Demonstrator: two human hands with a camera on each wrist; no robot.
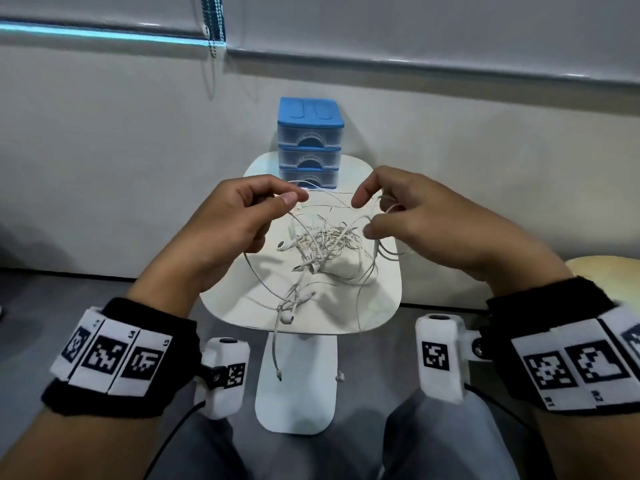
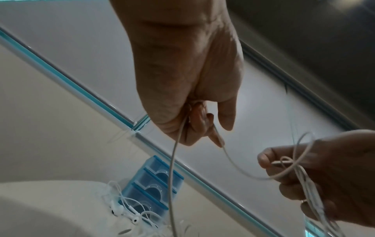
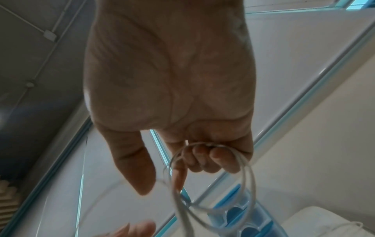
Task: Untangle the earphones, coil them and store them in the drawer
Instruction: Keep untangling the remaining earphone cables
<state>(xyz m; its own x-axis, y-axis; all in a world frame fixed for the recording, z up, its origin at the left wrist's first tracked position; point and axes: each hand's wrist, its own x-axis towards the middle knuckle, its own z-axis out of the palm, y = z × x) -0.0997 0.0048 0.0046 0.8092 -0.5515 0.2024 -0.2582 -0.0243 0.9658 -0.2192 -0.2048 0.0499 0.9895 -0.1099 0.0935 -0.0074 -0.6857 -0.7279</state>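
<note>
Both hands [image 1: 329,216] pinch earphones [image 1: 322,247] above table [image 1: 388,306].

A small white pedestal table [image 1: 388,299] stands by a pale wall [image 1: 104,150] — beaded blind cords [image 1: 213,26] hang above.

Indoor room, looked like an office or a plain data-recording room rather than a home. Pale bare wall [image 1: 104,150] ran behind, with roller blinds [image 1: 381,22] lowered above it and a beaded blind cord [image 1: 213,26] hanging down. Grey floor [image 1: 52,299]. Small white pedestal side table [image 1: 388,299] stood against the wall, carrying a blue three-drawer plastic organiser [image 1: 309,143]. The right wrist view showed an exposed ceiling with surface-run conduit [image 3: 40,41] and a junction box [image 3: 49,35]. Both wrists wore bands with printed marker tags [image 1: 107,355], which suggested a recording set-up.
</note>
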